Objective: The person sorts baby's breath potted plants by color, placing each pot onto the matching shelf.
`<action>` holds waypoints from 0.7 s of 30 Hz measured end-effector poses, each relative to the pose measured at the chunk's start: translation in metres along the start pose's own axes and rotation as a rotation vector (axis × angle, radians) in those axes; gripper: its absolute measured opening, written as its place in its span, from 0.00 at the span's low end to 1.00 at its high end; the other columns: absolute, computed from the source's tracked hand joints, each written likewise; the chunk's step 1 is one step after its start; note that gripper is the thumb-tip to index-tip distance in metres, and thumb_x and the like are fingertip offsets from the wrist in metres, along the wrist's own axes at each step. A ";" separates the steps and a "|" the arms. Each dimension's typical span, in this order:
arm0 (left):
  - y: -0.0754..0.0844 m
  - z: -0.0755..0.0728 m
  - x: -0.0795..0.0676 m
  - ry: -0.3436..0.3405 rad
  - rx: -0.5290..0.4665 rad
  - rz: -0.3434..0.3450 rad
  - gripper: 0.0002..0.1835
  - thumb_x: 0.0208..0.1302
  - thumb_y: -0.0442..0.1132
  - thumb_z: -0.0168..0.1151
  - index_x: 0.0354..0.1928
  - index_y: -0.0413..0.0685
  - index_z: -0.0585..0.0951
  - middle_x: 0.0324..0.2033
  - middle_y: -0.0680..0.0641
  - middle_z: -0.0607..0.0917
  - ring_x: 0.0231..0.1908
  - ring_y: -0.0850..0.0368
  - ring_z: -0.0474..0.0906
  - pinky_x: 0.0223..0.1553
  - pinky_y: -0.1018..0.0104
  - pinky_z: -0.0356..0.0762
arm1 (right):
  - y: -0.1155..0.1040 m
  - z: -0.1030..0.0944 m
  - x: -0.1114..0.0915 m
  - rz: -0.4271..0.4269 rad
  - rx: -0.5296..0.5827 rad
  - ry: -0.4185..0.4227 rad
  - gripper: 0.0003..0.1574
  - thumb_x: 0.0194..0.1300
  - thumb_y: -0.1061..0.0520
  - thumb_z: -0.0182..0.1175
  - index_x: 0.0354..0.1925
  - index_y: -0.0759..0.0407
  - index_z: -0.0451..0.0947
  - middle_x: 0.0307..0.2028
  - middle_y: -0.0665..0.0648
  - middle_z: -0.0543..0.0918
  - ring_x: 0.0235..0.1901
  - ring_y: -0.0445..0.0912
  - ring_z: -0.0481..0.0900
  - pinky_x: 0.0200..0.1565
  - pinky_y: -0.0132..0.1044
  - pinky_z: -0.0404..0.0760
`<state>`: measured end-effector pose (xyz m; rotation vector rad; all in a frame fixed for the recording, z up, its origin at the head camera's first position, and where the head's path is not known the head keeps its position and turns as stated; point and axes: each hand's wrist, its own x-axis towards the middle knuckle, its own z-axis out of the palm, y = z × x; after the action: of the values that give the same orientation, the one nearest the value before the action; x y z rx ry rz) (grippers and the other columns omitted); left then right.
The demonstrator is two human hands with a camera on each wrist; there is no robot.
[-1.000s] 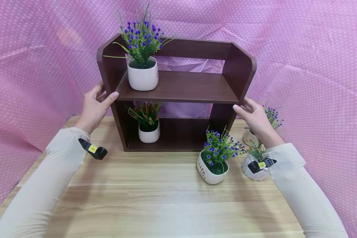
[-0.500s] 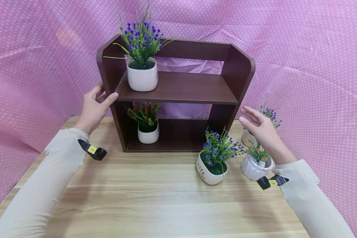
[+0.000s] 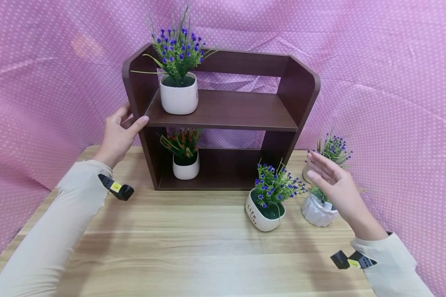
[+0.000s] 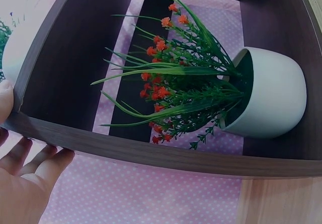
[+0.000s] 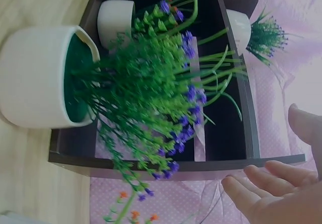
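A dark brown two-tier shelf (image 3: 241, 109) stands at the back of the table. My left hand (image 3: 117, 134) grips its left side panel, thumb on the front edge and fingers on the outer face; the left wrist view also shows those fingers (image 4: 48, 166). Off the shelf's right side, my right hand (image 3: 340, 187) is in the air with nothing in it, fingers extended. Potted purple flowers (image 3: 179, 97) sit on the upper tier at left. Below them, a white pot of orange-red flowers (image 4: 274, 93) stands on the lower tier.
Before the shelf's right end is a "Life" pot of purple flowers (image 3: 264, 216). Behind my right hand stand a white ribbed pot (image 3: 317, 212) and another purple-flowered plant (image 3: 336, 148), both partly hidden. A pink dotted cloth (image 3: 394, 82) hangs behind the wooden table (image 3: 193, 247).
My right hand has let go of the shelf's right side and drawn back to the right and toward me. The left hand keeps its grip; the shelf and pots look unmoved.
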<state>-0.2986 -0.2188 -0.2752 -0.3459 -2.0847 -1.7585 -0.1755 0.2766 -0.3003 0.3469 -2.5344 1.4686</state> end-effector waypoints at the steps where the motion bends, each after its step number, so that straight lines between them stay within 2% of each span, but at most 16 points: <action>1: 0.000 0.000 0.000 -0.001 0.000 0.000 0.31 0.62 0.40 0.65 0.68 0.55 0.68 0.66 0.45 0.70 0.65 0.48 0.67 0.57 0.72 0.74 | 0.001 0.001 -0.004 -0.001 0.012 -0.007 0.36 0.71 0.53 0.55 0.72 0.55 0.56 0.69 0.57 0.65 0.64 0.42 0.69 0.55 0.18 0.71; 6: 0.000 0.000 0.000 -0.002 -0.016 0.009 0.31 0.62 0.39 0.65 0.68 0.53 0.69 0.66 0.45 0.70 0.65 0.48 0.67 0.56 0.74 0.74 | 0.009 0.008 -0.023 0.008 0.059 -0.023 0.35 0.71 0.56 0.54 0.72 0.54 0.57 0.69 0.56 0.65 0.63 0.35 0.68 0.56 0.17 0.69; 9: -0.001 0.001 0.000 -0.001 -0.034 0.009 0.31 0.62 0.38 0.65 0.68 0.52 0.69 0.66 0.44 0.70 0.65 0.48 0.68 0.55 0.74 0.74 | 0.016 0.014 -0.035 0.010 0.065 -0.017 0.35 0.70 0.58 0.55 0.72 0.57 0.57 0.68 0.55 0.66 0.62 0.34 0.69 0.57 0.17 0.68; 13: -0.001 0.001 0.000 0.003 -0.036 0.006 0.31 0.62 0.38 0.65 0.68 0.52 0.69 0.66 0.44 0.70 0.65 0.48 0.68 0.55 0.74 0.74 | 0.029 0.022 -0.049 0.037 0.082 -0.004 0.36 0.69 0.59 0.56 0.71 0.62 0.57 0.68 0.61 0.65 0.60 0.30 0.69 0.57 0.18 0.68; 16: -0.002 0.001 -0.001 0.002 -0.035 0.007 0.31 0.62 0.38 0.65 0.68 0.52 0.69 0.66 0.44 0.70 0.65 0.48 0.68 0.55 0.74 0.74 | 0.035 0.030 -0.060 0.068 0.117 0.034 0.36 0.68 0.60 0.58 0.70 0.65 0.58 0.67 0.69 0.62 0.56 0.27 0.71 0.55 0.20 0.71; 21: -0.001 0.001 0.000 0.002 -0.042 0.008 0.31 0.62 0.38 0.65 0.67 0.52 0.69 0.65 0.44 0.70 0.65 0.47 0.67 0.55 0.74 0.74 | 0.045 0.043 -0.074 0.118 0.158 0.060 0.36 0.68 0.61 0.58 0.69 0.68 0.57 0.67 0.72 0.61 0.54 0.25 0.71 0.52 0.20 0.73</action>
<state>-0.2994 -0.2182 -0.2759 -0.3641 -2.0449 -1.7990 -0.1199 0.2690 -0.3792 0.1751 -2.4359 1.7016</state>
